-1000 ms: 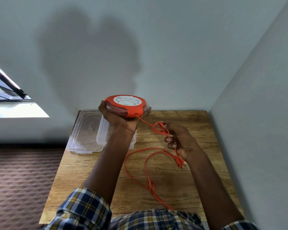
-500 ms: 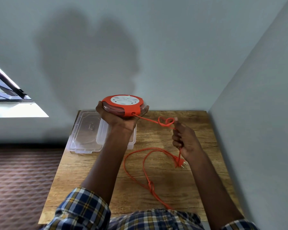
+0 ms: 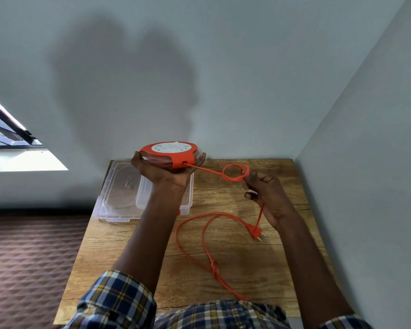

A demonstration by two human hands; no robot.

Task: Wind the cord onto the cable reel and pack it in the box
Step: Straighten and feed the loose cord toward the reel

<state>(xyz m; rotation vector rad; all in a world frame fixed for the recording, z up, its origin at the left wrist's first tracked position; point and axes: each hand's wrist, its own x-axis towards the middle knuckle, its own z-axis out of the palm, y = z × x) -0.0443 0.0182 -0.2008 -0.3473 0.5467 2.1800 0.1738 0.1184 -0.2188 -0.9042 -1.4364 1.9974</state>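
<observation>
Far left of wooden table: clear plastic storage box with its clear lid beside it, box open, partly hidden by the forearm; nothing seen packed in it

Left hand: raised above the box, palm up, fingers curled round the underside of the round orange cable reel with white socket face. Reel held level. Coils of cord show through its side

Orange cord: leaves the slot in the reel's front edge, runs right to a small loose knot-like loop just above the right hand

Right hand: fingers curled round the cord just below that loop. Below the fist the cord drops to the orange two-pin plug, which seems to hang just over the table

Slack: long loops lie on the table between the arms, with a second twist or knot near the front edge

Step, as judged: winding, early to middle; much cord out. Next move calls for undoing the loop by the right hand, then the lower knot, before feeding cord in; a tangle would likely jam at the slot
</observation>
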